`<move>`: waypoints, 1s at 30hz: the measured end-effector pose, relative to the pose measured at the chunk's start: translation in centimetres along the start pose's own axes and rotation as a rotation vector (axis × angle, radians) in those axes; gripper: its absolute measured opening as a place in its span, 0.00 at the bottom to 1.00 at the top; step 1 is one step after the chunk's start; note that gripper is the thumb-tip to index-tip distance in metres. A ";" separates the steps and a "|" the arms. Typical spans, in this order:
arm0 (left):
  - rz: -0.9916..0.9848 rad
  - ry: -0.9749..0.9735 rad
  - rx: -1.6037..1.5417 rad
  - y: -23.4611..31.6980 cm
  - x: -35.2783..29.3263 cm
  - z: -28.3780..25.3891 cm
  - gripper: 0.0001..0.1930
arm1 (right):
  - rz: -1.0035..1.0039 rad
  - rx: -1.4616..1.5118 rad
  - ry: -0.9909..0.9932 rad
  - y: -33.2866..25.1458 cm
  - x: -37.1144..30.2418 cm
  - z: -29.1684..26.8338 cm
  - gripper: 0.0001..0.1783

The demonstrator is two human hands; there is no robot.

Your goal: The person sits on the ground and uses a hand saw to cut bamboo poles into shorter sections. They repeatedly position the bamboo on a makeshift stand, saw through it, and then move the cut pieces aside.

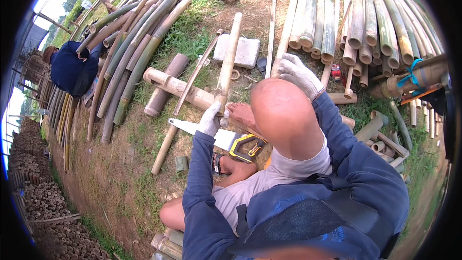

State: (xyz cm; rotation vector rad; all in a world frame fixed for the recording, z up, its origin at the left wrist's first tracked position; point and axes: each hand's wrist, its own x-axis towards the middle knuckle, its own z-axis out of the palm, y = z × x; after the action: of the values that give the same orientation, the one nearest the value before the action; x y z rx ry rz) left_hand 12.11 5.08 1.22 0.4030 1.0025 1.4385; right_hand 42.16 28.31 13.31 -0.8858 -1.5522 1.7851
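Found the white-gloved left hand [210,119] closed around the near end of a pale tan, round bamboo pole [230,62], located straight ahead and crossing over a thick, brown bamboo log [199,97] on the ground. Noted the white-gloved right hand [301,74] raised beside the right knee [284,103], fingers curled, near a long, slim, tan bamboo length [287,26]; could not tell whether gripping it. Saw a bare foot [242,113] set close against the log and pole. Located just below the left hand a handsaw with silvery blade and yellow-and-black handle [248,148], lying unheld. Judged good practice to seat the pole squarely on the log, pin it under a steady grip and foot, and keep fingers and bare toes well clear of the saw teeth. Farther out, recorded a pale grey, rectangular block [237,51], greenish-brown bamboo stacks at left [144,43] and right [358,19], and a dark-blue-clad co-worker [74,70] at far left.
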 end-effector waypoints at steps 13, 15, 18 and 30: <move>0.117 -0.034 0.501 -5.0 1.6 0.1 0.35 | 0.173 0.548 0.108 11.3 7.4 6.8 0.36; 0.013 0.148 0.484 -4.9 0.9 -0.8 0.36 | 0.109 0.308 0.305 10.1 8.3 1.3 0.34; 0.185 0.263 0.723 -2.8 0.2 -3.8 0.35 | -0.012 0.001 0.374 7.0 10.8 -8.4 0.30; 0.618 0.970 0.728 0.8 -2.8 -15.4 0.23 | 0.201 -1.251 0.517 2.0 23.6 -28.2 0.43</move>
State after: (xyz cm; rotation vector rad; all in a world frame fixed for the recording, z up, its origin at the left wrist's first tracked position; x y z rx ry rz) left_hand 0.30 -2.43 -5.86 0.5776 2.3710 1.8161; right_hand 50.88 63.46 6.54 -1.8985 -2.1625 0.3852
